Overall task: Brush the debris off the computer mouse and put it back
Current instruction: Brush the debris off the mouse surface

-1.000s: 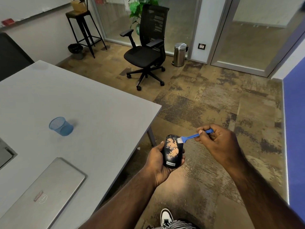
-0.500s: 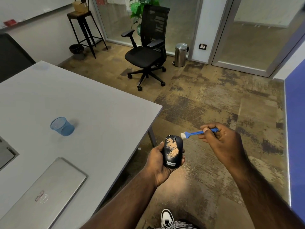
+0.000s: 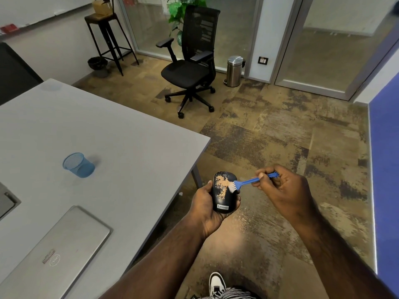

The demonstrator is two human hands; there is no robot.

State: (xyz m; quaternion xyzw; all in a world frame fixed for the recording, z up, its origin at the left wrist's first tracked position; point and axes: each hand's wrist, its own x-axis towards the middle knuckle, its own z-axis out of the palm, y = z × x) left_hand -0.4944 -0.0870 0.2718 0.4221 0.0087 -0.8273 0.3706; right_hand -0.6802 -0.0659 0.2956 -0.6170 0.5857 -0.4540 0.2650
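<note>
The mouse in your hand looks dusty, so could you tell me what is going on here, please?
A person's left hand holds a black computer mouse beside the grey table. The right hand pinches a small blue brush, its bristles touching the mouse's right side. Orange debris covers part of the top, so the mouse is not yet clean.

A: Left hand (image 3: 207, 203) is gripping the black Lenovo computer mouse (image 3: 223, 192), orange-tan debris (image 3: 222, 186) sitting on top, off the table edge.
B: Right hand (image 3: 280, 188)?
A: Pinching the small blue plastic brush (image 3: 248, 181), white bristles touching the mouse's right side.
B: Table?
A: Grey table (image 3: 129, 147) is carrying a blue mesh cup (image 3: 78, 165) and a closed silver laptop (image 3: 56, 251).
</note>
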